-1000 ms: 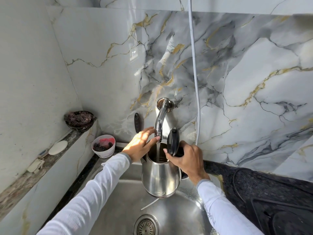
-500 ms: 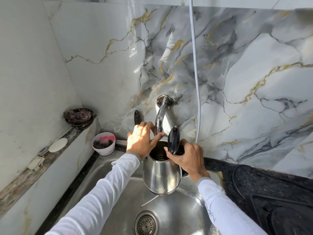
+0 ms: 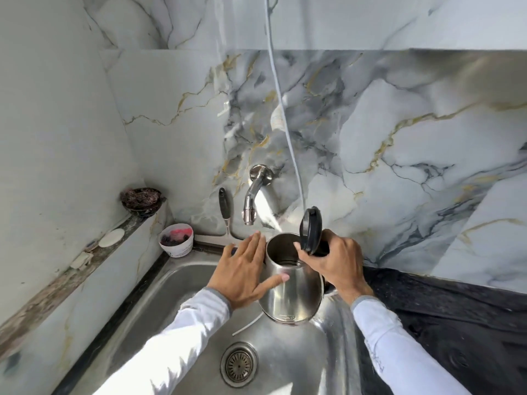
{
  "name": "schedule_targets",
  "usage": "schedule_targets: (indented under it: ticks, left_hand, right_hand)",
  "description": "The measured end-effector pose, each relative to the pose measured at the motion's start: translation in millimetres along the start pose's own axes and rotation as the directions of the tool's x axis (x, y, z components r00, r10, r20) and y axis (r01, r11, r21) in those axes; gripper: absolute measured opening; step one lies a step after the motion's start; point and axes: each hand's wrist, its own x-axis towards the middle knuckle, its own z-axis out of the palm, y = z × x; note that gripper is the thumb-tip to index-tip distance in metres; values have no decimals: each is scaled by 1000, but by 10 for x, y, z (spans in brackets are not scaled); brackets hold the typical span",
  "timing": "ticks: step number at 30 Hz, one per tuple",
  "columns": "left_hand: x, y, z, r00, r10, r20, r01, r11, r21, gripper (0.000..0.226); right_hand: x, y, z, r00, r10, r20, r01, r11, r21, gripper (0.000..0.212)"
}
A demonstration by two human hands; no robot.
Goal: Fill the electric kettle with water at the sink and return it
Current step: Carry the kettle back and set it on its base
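A steel electric kettle [image 3: 291,292] hangs in the air over the steel sink [image 3: 176,297], its black lid [image 3: 310,230] flipped up. My right hand [image 3: 333,263] grips the kettle's handle on its right side. My left hand [image 3: 245,269] lies flat against the kettle's left wall, fingers spread and thumb across the steel. The wall tap [image 3: 252,201] is up and to the left of the kettle's mouth. No water runs from the spout.
The sink drain [image 3: 239,364] lies below the kettle. A white cup [image 3: 176,240] and a black-handled tool [image 3: 225,206] stand behind the sink. A dark bowl [image 3: 141,201] and white soap [image 3: 111,237] sit on the left ledge. Black counter [image 3: 456,323] spreads right. A hose [image 3: 282,109] hangs down the wall.
My left hand has left the tap and come down onto the kettle's side. The kettle has moved right and down, out from under the spout. Water has stopped running.
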Motion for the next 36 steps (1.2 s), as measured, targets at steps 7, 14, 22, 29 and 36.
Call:
schedule_targets:
  ticks: [7, 14, 22, 29, 36]
  left_hand:
    - [50, 972, -225, 998, 34, -48, -35, 999, -17, 113]
    - [242, 2181, -326, 994, 84, -69, -86, 996, -23, 114]
    - [383, 3279, -124, 993, 107, -48, -108, 994, -17, 113]
    - [404, 3734, 89, 993, 115, 11, -115, 992, -43, 111]
    - [394, 3768, 199, 994, 111, -19, -112, 993, -40, 108]
  right_hand:
    - [-165, 575, -898, 999, 29, -31, -29, 999, -22, 66]
    - [-383, 1447, -1792, 994, 31, -101, -42, 994, -102, 63]
    - [-739, 2353, -2368, 992, 91, -82, -101, 986, -136, 67]
    - [-1030, 2774, -2472, 990, 120, -69, -127, 986, -107, 62]
    - [-1093, 2901, -2346, 995, 99, -29, -100, 995, -29, 55]
